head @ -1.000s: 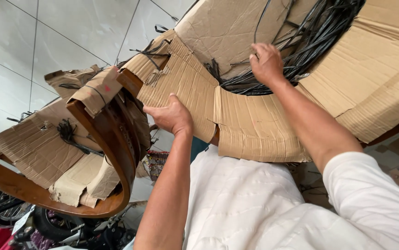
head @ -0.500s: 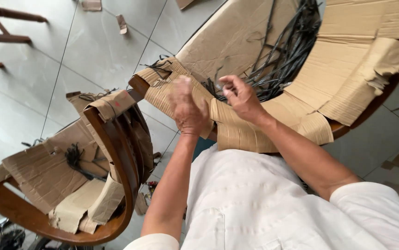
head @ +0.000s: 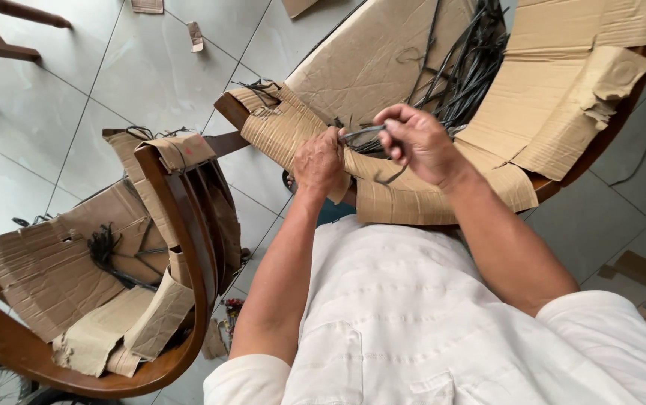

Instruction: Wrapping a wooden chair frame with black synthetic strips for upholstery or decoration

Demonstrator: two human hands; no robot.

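Left hand (head: pixel 320 162) grips the cardboard wrap (head: pixel 285 129) on the chair's near rim; right hand (head: pixel 417 141) pinches a black cord (head: pixel 362 133) above it; loose cords (head: pixel 467 69) crowd behind; another wrapped chair (head: pixel 180 225) stands left.

Seen from above: left hand (head: pixel 320 161) gripping the cardboard wrap (head: pixel 405 196) on a curved wooden frame (head: pixel 600 142), right hand (head: pixel 417 141) pinching a dark strap (head: pixel 364 134) just beside it. More black straps (head: pixel 469 64) piled inside the wrapped frame. At left, a second cardboard-wrapped frame (head: pixel 188 225) on the tiled floor (head: pixel 60 97).
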